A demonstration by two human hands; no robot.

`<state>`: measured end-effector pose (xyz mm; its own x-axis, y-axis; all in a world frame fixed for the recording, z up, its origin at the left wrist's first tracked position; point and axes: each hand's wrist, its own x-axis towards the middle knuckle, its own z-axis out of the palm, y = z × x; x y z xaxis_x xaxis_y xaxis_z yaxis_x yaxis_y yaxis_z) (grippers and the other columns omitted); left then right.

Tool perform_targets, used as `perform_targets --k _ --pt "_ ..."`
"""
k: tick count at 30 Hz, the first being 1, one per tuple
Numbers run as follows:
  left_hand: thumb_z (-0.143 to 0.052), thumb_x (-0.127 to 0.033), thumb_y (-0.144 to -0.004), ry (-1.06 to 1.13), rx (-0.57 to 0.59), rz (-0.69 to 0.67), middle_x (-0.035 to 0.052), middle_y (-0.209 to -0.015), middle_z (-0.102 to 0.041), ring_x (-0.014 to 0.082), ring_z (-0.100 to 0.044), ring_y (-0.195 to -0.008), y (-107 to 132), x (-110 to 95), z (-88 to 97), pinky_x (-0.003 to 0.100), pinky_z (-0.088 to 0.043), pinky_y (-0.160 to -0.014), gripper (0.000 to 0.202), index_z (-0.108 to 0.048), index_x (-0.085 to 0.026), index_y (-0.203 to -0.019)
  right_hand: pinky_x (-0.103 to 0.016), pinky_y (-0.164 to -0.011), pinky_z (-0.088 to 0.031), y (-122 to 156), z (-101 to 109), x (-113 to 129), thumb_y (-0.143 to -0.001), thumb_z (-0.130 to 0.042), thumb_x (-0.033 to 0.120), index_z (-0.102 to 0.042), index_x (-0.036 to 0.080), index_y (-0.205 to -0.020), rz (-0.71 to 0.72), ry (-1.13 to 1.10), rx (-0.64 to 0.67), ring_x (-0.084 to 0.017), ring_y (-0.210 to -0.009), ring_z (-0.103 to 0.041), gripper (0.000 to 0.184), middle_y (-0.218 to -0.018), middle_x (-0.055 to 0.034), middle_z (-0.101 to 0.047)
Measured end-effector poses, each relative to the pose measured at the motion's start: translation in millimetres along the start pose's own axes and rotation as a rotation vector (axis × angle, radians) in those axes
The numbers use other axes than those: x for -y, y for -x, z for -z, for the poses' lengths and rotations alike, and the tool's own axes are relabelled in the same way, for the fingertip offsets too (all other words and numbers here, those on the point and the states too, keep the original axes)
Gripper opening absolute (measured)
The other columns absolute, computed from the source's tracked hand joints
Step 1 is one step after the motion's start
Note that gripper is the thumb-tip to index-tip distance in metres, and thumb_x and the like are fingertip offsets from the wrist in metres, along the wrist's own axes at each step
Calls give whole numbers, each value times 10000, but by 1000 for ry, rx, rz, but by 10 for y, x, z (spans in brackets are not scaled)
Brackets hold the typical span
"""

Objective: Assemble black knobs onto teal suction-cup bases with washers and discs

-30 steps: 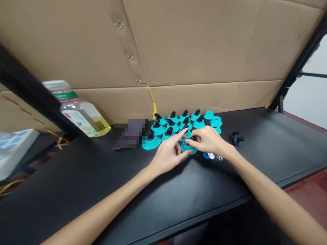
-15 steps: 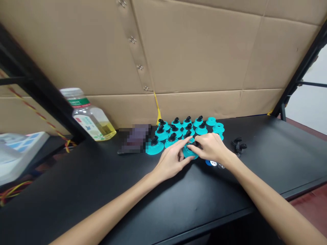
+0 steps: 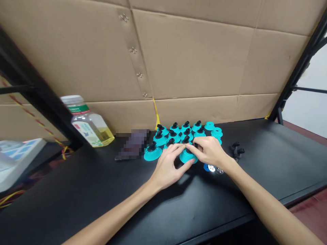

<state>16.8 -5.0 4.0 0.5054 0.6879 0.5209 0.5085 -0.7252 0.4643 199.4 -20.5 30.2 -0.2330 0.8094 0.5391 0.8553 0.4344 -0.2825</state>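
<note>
1. Left hand [image 3: 167, 172] rests at the near side of a teal suction cup [image 3: 187, 157], with its fingers [image 3: 177, 147] arched over the top and its thumb [image 3: 189, 165] pressed against the flared rim.
2. Right hand [image 3: 209, 151] comes in from the other side, its fingertips [image 3: 196, 145] on the cup's black angled stem [image 3: 188, 150]. Both hands are together, clamped on this one cup (from my remote view, I can't tell whether its base is touching the tabletop).
3. That cup sits at the front of a tight cluster of matching teal cups with black stems [image 3: 173, 136], all upright. Another stemmed cup [image 3: 152, 153] sits at the cluster's left front corner, just beside the left hand.
4. Stemless teal cups [image 3: 216, 133] are grouped at the cluster's right edge. Beyond the right wrist lie small black fittings [image 3: 236, 150], well clear of the hands, while a blue disc [image 3: 206, 167], a white disc [image 3: 211, 167] and a clear disc [image 3: 219, 170] sit close under the right hand.
5. Everything rests on a black tabletop [image 3: 76, 194]. To the left are a pixelated flat object [image 3: 133, 144] and a plastic bottle of yellow oil [image 3: 88, 124], and behind them stands a cardboard wall [image 3: 191, 58].
</note>
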Motion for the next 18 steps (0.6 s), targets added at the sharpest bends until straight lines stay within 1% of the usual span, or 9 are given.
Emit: perform_targets --k 2,4,8,10,12,14,16,18 --pt "-575 -430 -873 59 17 -1 84 -1161 -662 267 -585 -1098 -7 1 1 435 -458 -967 381 -631 -187 -1160 -229 -548 -223 -2 5 -2 -937 -465 412 -459 172 -614 -1 -27 -8 -88 -540 -364 402 -580 12 -494" --pt "-557 -418 -884 148 36 9 83 -1181 -670 261 -594 -1121 -15 0 7 422 -461 -983 367 -638 -181 -1152 -227 -551 -225 -1 5 -3 -945 -454 403 -453 175 -628 6 -44 6 -89 -553 -358 390 -605 14 -492" --pt "-586 -426 -859 297 103 109 76 -1244 -658 254 -601 -1164 -19 3 8 399 -468 -1006 424 -622 -177 -1200 -226 -551 -222 8 -13 -6 -954 -439 397 -460 176 -645 10 -45 38 -93 -572 -364 381 -627 14 -487" --pt "-629 -441 -823 298 101 163 74 -1252 -656 263 -602 -1167 -14 15 -10 411 -463 -1015 471 -618 -182 -1217 -228 -548 -218 13 -28 -8 -952 -442 400 -462 175 -642 15 -32 40 -95 -575 -361 383 -628 12 -488" --pt "-682 -463 -770 248 49 195 80 -1243 -661 279 -603 -1162 -9 28 -35 438 -453 -1024 525 -625 -189 -1214 -232 -546 -215 16 -42 -10 -947 -451 404 -468 173 -640 17 -18 39 -96 -575 -359 384 -629 10 -493" --pt "-720 -479 -727 184 -5 194 90 -1232 -665 293 -602 -1153 -9 36 -52 466 -444 -1028 582 -621 -195 -1226 -236 -547 -215 15 -52 -9 -944 -460 413 -478 172 -638 18 -5 37 -98 -575 -359 390 -629 8 -500" --pt "-718 -476 -733 162 -17 162 93 -1246 -655 295 -587 -1168 -14 36 -52 480 -431 -1039 593 -608 -201 -1247 -240 -549 -218 12 -56 -4 -943 -462 416 -486 170 -630 17 3 38 -98 -570 -358 399 -624 6 -503" --pt "-677 -464 -781 210 21 130 91 -1300 -620 286 -555 -1219 -24 31 -33 475 -413 -1064 558 -593 -203 -1266 -241 -550 -222 10 -55 2 -943 -463 411 -492 169 -628 18 1 41 -98 -564 -359 398 -619 7 -506"
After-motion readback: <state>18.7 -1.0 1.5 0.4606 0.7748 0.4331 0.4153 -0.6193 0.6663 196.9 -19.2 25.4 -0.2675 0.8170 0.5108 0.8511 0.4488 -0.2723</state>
